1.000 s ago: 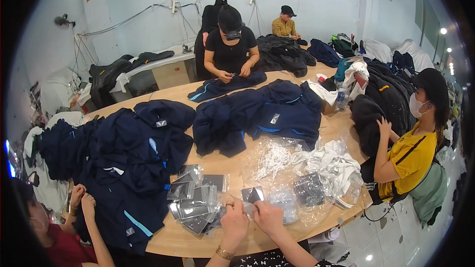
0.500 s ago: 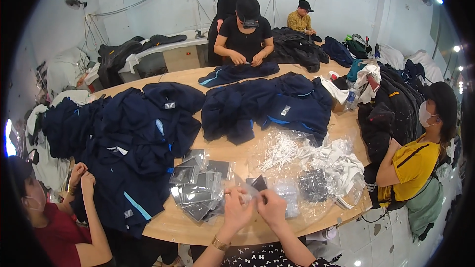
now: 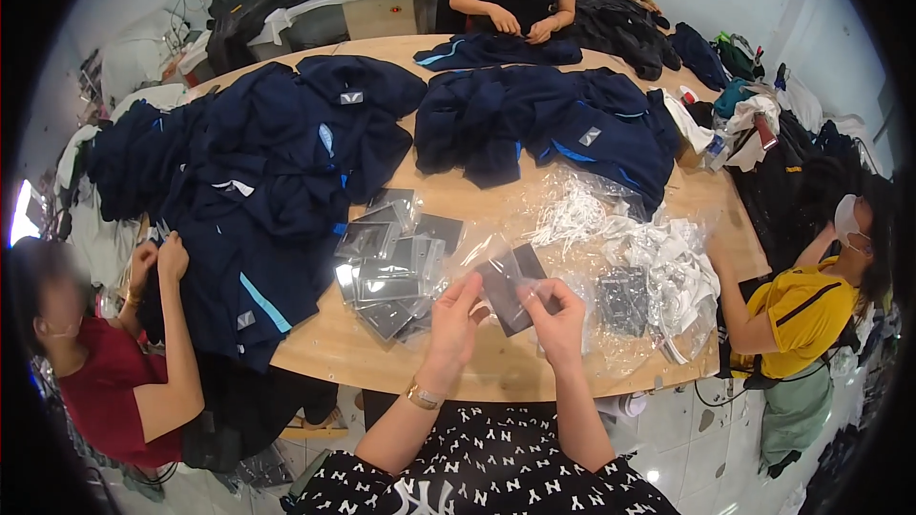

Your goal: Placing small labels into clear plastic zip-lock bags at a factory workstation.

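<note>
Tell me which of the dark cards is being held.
The dark card pinched in the right hand. What sets it apart: the cards heaped to the left lie on the table, ungripped.

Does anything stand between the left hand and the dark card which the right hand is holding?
Only a clear plastic bag, pinched by the left hand, appears to come between: it seems to overlap the dark card in the right hand. Nothing else visible stands there; whether left hand and card touch is unclear.
</note>
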`<control>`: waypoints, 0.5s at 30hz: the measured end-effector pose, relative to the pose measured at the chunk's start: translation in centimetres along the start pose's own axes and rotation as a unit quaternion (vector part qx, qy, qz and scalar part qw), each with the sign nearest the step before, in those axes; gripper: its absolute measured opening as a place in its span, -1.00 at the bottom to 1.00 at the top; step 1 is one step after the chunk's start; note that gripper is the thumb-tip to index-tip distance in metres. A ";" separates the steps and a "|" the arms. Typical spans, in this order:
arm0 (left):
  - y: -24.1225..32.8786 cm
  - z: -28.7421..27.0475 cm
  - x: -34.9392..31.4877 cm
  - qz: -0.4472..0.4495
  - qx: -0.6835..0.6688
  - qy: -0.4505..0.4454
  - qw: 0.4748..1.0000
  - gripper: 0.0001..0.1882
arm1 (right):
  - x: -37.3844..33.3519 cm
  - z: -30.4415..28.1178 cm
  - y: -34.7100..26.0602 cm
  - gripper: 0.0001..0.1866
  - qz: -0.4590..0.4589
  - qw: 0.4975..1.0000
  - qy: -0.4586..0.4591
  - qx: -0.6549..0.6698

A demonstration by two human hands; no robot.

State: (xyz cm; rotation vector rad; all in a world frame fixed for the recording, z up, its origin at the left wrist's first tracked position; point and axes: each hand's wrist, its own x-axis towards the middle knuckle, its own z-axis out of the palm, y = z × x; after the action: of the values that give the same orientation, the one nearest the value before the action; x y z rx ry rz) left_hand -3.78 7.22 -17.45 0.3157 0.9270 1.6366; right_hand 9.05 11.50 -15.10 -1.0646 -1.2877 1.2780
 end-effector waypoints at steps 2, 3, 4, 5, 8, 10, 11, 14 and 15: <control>0.1 -0.2 -0.1 0.013 -0.014 0.009 1.000 -0.76 | -0.2 0.0 -0.1 -0.90 -0.004 1.000 -0.004 -0.005; 0.1 -0.3 -0.1 0.023 -0.028 0.017 0.999 -0.76 | -0.3 -0.1 -0.1 -0.90 0.012 1.000 -0.013 0.007; 0.2 0.1 -0.3 0.025 -0.028 0.016 0.999 -0.76 | -0.3 -0.2 -0.2 -0.89 0.027 0.999 -0.022 0.018; 0.3 0.9 -0.6 0.027 -0.051 0.011 0.998 -0.74 | -0.3 -0.2 0.0 -0.89 0.025 0.999 -0.022 0.018; 0.3 1.1 -0.3 0.048 -0.055 0.000 0.997 -0.75 | -0.3 0.0 0.6 -0.88 0.057 0.994 -0.036 0.080; 0.0 0.4 0.5 0.067 -0.036 -0.006 0.997 -0.77 | -0.4 -0.3 0.3 -0.88 0.042 0.998 -0.044 0.033; 0.0 -0.3 0.9 0.100 -0.019 0.015 0.995 -0.72 | -0.3 -0.5 0.3 -0.88 0.042 0.998 -0.045 0.033; 1.4 -0.7 1.2 0.129 -0.061 0.072 0.987 -0.69 | -0.1 -1.4 0.0 -0.90 -0.002 0.998 -0.019 -0.060; 2.1 -0.6 1.3 0.128 -0.119 0.108 0.979 -0.71 | -0.1 -1.6 -0.7 -0.92 0.002 1.000 -0.011 -0.026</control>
State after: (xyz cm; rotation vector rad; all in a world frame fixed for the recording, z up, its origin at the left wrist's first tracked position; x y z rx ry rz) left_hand -6.01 8.11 -16.68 0.0942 0.8653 2.0297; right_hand 10.69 11.53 -14.54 -1.0917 -1.3418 1.2685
